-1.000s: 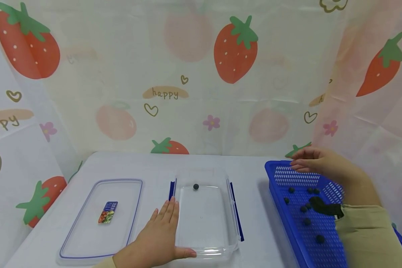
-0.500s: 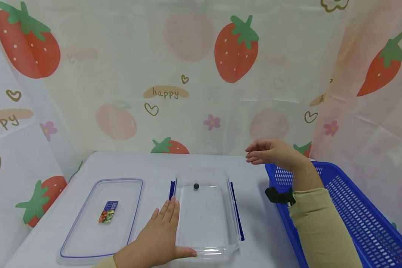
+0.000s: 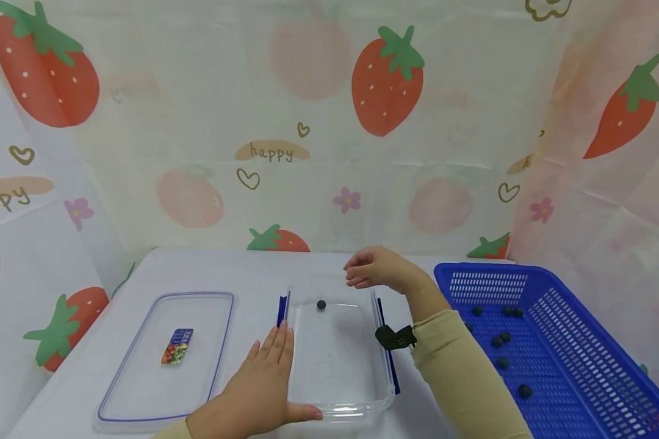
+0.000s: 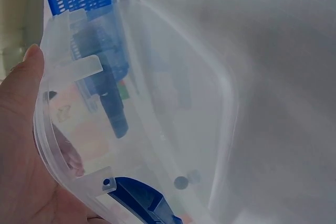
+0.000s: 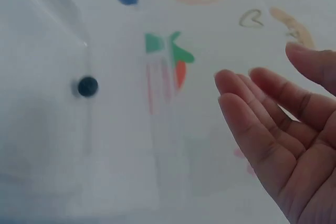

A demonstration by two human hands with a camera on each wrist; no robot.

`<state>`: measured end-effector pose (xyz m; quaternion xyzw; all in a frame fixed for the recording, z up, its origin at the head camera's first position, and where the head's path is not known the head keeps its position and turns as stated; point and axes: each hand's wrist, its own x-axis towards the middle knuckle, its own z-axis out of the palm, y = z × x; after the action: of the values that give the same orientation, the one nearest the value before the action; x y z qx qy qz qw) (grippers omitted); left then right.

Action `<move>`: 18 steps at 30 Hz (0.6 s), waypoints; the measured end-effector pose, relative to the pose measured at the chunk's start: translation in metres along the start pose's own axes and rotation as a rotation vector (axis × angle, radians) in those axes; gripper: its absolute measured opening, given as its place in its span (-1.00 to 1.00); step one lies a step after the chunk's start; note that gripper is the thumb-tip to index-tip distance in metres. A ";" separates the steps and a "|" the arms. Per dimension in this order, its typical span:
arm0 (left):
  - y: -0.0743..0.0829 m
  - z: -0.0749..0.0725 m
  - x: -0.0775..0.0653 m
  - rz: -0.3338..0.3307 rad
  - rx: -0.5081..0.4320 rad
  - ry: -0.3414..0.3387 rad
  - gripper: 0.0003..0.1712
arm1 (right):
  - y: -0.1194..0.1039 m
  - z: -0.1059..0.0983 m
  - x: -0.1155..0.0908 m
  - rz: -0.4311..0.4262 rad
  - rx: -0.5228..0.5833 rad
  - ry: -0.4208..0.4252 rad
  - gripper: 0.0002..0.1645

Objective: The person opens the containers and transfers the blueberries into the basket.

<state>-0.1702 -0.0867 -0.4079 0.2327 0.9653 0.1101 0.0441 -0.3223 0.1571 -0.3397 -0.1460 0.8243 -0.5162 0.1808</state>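
My left hand (image 3: 255, 384) lies with straight fingers along the left wall of a clear plastic container (image 3: 335, 411), its thumb on the near rim. In the left wrist view, my left hand (image 4: 23, 145) touches that container (image 4: 157, 103) at its corner. One small dark ball (image 3: 321, 305), like a blueberry, sits inside near the far left end. Above the container's far right end hovers my right hand (image 3: 381, 268). In the right wrist view, the right hand's fingers (image 5: 262, 156) are loosely bent with nothing visible between them, and the dark ball (image 5: 87, 86) is apart from them.
To the right stands a blue perforated basket (image 3: 571, 329) with several dark balls (image 3: 525, 391) on its floor. A clear lid (image 3: 143, 390) with a blue seal and a colourful label (image 3: 177, 347) lies left. Blue side clips (image 3: 390, 353) flank the container. A printed curtain rises behind.
My right hand has moved left from over the blue basket to above the far end of the container. The left hand and the ball inside the container have stayed in place.
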 end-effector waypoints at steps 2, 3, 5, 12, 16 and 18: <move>0.000 0.000 0.000 -0.004 0.002 -0.005 0.46 | 0.000 0.012 0.007 0.012 -0.014 0.006 -0.77; 0.000 0.000 0.000 -0.004 0.003 -0.006 0.46 | 0.000 0.017 0.010 0.015 -0.021 0.006 -0.78; 0.000 0.000 0.000 0.002 0.005 -0.003 0.46 | -0.001 0.026 0.015 0.024 -0.024 0.012 -0.79; -0.001 0.001 0.001 0.007 0.015 0.005 0.47 | -0.007 0.053 0.037 0.120 -0.058 0.109 -0.82; -0.001 0.001 0.000 0.005 0.015 0.006 0.48 | -0.007 0.066 0.048 0.176 -0.048 0.195 -0.79; -0.001 0.001 0.000 0.013 0.010 0.017 0.48 | -0.003 0.071 0.052 0.195 -0.034 0.228 -0.80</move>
<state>-0.1704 -0.0874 -0.4092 0.2384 0.9646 0.1076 0.0342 -0.3362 0.0771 -0.3733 -0.0085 0.8583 -0.4955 0.1329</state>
